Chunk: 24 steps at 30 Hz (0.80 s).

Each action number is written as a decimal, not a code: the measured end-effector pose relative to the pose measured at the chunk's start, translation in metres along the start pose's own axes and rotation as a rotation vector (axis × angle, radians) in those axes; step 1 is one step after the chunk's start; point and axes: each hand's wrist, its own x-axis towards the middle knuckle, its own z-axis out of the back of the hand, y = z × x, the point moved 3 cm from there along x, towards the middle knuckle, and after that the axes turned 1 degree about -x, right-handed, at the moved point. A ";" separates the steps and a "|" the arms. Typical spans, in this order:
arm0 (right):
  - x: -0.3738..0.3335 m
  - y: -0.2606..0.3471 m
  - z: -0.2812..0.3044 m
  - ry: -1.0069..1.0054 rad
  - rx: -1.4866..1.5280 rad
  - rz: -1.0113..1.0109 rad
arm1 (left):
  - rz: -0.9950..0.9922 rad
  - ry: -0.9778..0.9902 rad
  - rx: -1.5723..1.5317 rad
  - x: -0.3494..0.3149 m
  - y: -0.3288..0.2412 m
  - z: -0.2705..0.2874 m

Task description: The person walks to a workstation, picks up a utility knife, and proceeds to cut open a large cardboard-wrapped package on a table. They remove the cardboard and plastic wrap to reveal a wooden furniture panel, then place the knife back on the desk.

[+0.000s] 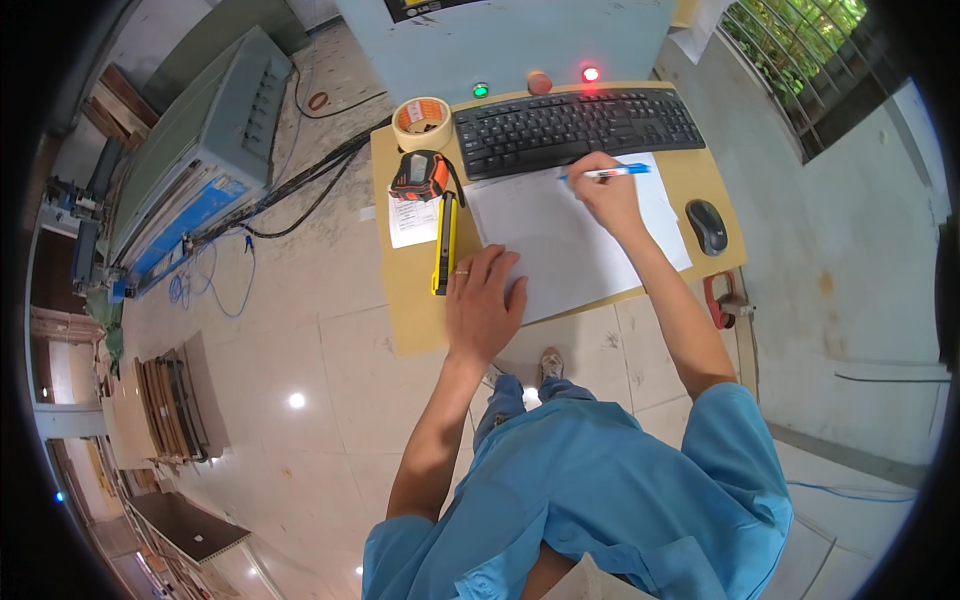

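Note:
White paper sheets (560,255) lie on a small tan table (420,325) in front of me. My right hand (605,195) is closed around a white and blue pen (630,170) above the upper part of the sheets; the pen's tip is hard to make out. Flat on the lower left of the paper rests my left hand (485,305), its fingers stretched out and holding nothing. Beside its fingertips lies a yellow and black utility knife or similar long tool (446,240); I cannot tell its exact kind. A black keyboard (575,125) stands just beyond the paper.
An orange and black tape measure (420,175) and a roll of tape (422,122) sit at the table's left. A black mouse (706,226) is at the right. Lit buttons (591,74) line the panel behind. A large grey-green machine (215,150) and cables stand far left.

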 end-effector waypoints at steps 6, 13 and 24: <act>-0.002 0.050 -0.036 0.046 -0.467 0.658 | -0.017 -0.035 -0.028 -0.001 0.005 -0.005; 0.026 0.075 -0.103 0.189 -0.919 0.894 | -0.017 -0.095 -0.019 0.001 0.006 -0.002; -0.023 0.207 0.030 -0.122 0.490 0.525 | 0.185 -0.488 -0.405 -0.015 0.008 0.185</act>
